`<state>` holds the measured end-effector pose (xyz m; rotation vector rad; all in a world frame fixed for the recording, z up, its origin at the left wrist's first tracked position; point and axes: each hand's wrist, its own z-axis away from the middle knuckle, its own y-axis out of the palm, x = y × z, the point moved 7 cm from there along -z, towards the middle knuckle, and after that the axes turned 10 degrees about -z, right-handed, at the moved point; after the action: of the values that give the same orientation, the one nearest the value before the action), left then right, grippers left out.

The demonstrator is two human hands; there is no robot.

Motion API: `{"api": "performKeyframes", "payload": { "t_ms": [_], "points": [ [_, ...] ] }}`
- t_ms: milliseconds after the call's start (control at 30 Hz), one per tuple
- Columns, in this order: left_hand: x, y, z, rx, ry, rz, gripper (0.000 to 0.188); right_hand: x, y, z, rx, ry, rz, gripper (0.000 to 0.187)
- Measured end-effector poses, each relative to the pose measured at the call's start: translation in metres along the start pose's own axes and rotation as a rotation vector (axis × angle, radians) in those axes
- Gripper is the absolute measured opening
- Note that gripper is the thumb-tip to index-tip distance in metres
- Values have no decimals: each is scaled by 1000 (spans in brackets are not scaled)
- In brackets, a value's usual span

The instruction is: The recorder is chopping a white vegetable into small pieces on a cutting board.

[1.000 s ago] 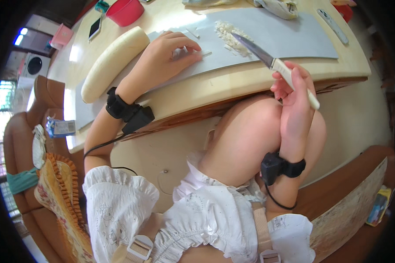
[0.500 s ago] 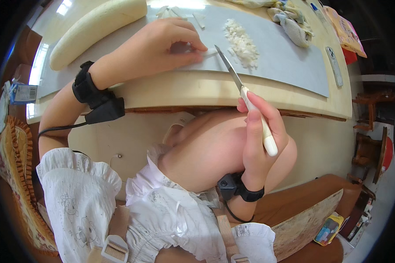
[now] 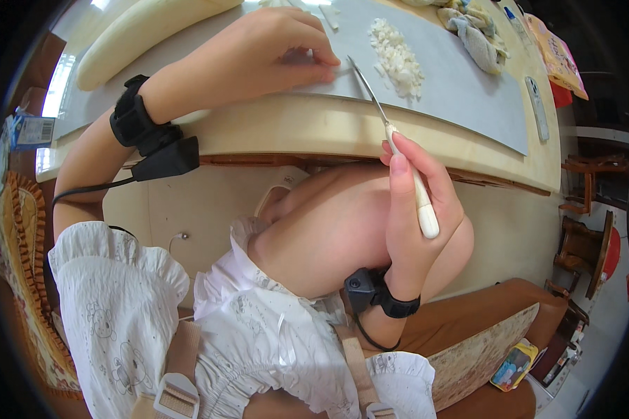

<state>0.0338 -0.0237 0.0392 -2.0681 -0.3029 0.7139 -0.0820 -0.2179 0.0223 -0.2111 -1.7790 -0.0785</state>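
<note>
My left hand [image 3: 304, 52] is over the grey cutting sheet [image 3: 461, 105], thumb and forefinger pinched together on a thin white radish strip that mostly hides behind the fingertips. My right hand [image 3: 423, 202] grips the white handle of a small kitchen knife [image 3: 374, 98]. Its narrow blade points up and left, its tip just right of the left fingertips. A heap of chopped white radish [image 3: 397, 59] lies on the sheet to the right of the blade. The long peeled white radish [image 3: 143, 35] rests at the far left, and a few flat slices [image 3: 330, 15] lie beyond my left hand.
On the table's right side are a crumpled cloth [image 3: 481, 38], a phone [image 3: 536, 108] and an orange-pink packet [image 3: 555, 56]. The table's front edge [image 3: 272, 136] runs above my bent leg. A brown bench [image 3: 482, 335] stands at lower right, wooden chairs [image 3: 587, 244] beyond.
The whole view has shifted slightly, with the table higher in it. The knife has rolled so its blade shows narrower. My left hand keeps its pinch, and the strip shows less.
</note>
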Motion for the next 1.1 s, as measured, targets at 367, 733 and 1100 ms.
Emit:
{"api": "performKeyframes", "payload": {
  "t_ms": [367,733,1100],
  "points": [
    [2,1,-4,132,-149,71,16,-4,5,1,-61,115,-34,27],
    [1,-2,-4,47,-36,-3,13,2,2,7,-32,-141,-24,19],
    [3,1,-5,96,-122,52,12,5,9,9,-22,-305,110,20]
  ]
}}
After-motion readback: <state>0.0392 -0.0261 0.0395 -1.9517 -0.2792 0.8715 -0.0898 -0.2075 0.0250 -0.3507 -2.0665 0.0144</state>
